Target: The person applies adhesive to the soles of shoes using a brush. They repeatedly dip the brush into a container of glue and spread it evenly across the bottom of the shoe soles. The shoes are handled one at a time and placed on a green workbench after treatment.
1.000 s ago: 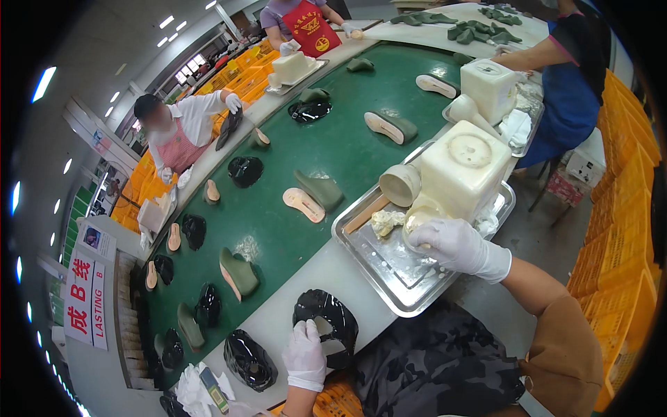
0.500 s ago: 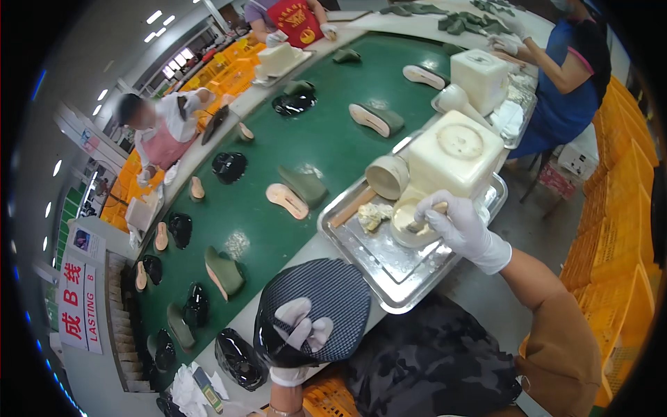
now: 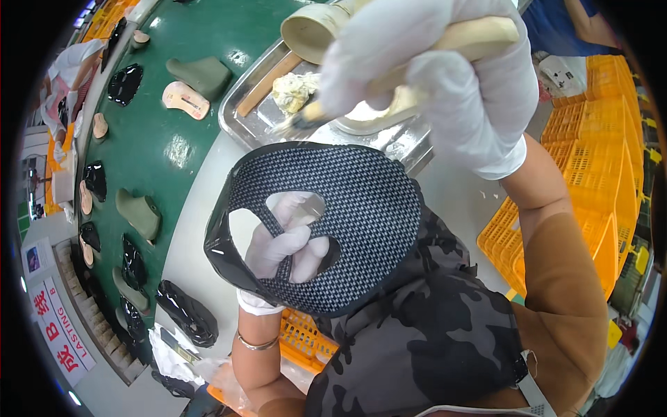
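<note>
My left hand [image 3: 299, 247], in a white glove, is closed round a strap of a glossy black shoe upper [image 3: 368, 201]. Its grey-and-black woven lining faces up, and my gloved fingers show through the cut-out openings. Close to the camera, my gloved right hand [image 3: 472, 90] grips a brush with a pale wooden handle [image 3: 479, 36]. The bristles point left, just above the upper's far edge; I cannot tell whether they touch it. Behind the brush, a metal tray [image 3: 233, 118] carries a cream-coloured cup [image 3: 306, 35], a whitish crusted lump [image 3: 295, 92], a brown stick [image 3: 269, 85] and a partly hidden dish.
A green conveyor belt [image 3: 177, 149] on the left bears shoe lasts [image 3: 187, 99], dark green boots [image 3: 139, 214] and black uppers [image 3: 125, 85]. Another black upper [image 3: 186, 313] lies on the pale ledge by a white cloth [image 3: 170, 354]. Orange crates [image 3: 563, 201] stand at the right. Co-workers are partly visible beyond.
My right hand has lifted the brush from the dish and brought it up and left, over the upper's far edge. The upper in my left hand now sits farther right and higher in view; the view has shifted.
</note>
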